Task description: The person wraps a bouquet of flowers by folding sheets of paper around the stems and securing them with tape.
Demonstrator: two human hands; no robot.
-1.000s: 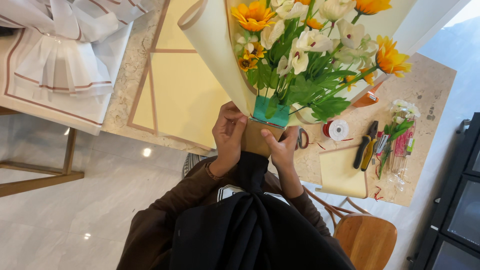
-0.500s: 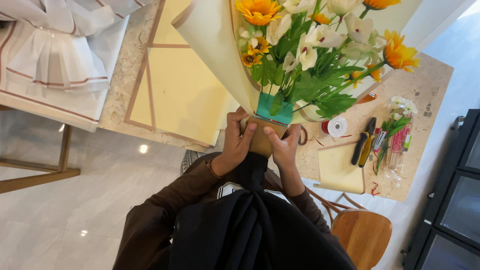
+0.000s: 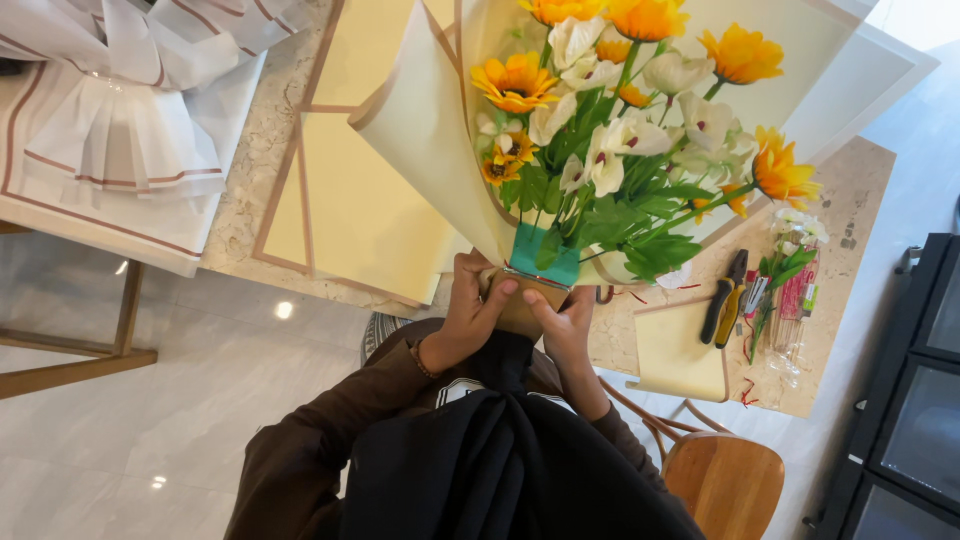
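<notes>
A bouquet (image 3: 610,140) of orange and white flowers with green leaves stands upright in front of me, wrapped in cream paper (image 3: 420,130) with a teal band at its neck. My left hand (image 3: 472,315) grips the bouquet's base from the left, thumb laid across the brown stem wrap. On the other side my right hand (image 3: 566,325) clasps the same base, fingers curled around it. Both hands hold the bouquet above the near edge of the stone table (image 3: 850,220).
Cream paper sheets (image 3: 350,210) with brown borders lie on the table's left. Pleated white wrapping (image 3: 120,140) sits far left. To the right are pliers (image 3: 725,295), a small wrapped flower sprig (image 3: 790,280) and a cream sheet (image 3: 680,350). A wooden stool (image 3: 725,485) stands below right, a dark cabinet (image 3: 915,380) beside it.
The bouquet has come slightly lower and closer to me, and both hands have shifted their grip a little on its base.
</notes>
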